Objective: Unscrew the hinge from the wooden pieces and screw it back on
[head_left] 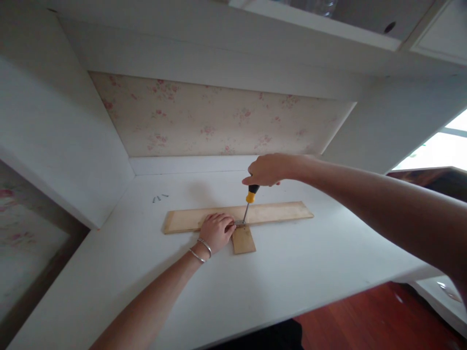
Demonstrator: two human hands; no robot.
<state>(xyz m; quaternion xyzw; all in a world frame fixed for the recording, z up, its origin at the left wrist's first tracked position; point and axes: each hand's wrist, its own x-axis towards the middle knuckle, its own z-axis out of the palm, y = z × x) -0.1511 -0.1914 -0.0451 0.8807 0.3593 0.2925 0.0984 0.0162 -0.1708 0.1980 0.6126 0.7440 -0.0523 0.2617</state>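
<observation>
A long pale wooden board [277, 212] lies across the white desk [146, 272]. A short wooden piece [243, 241] butts against its near edge, with a small metal bracket [240, 223] at the joint. My right hand [268, 169] grips the top of a screwdriver [250, 197] with a black and yellow handle, held upright with its tip on the bracket. My left hand [216, 231] presses down on the long board, fingertips at the bracket. Two thin bracelets circle my left wrist.
Three loose screws [159, 198] lie on the desk at the back left. Floral wallpaper [219, 121] backs the alcove, with white side panels left and right and a shelf overhead. A red wooden floor [368, 321] shows past the desk's front edge.
</observation>
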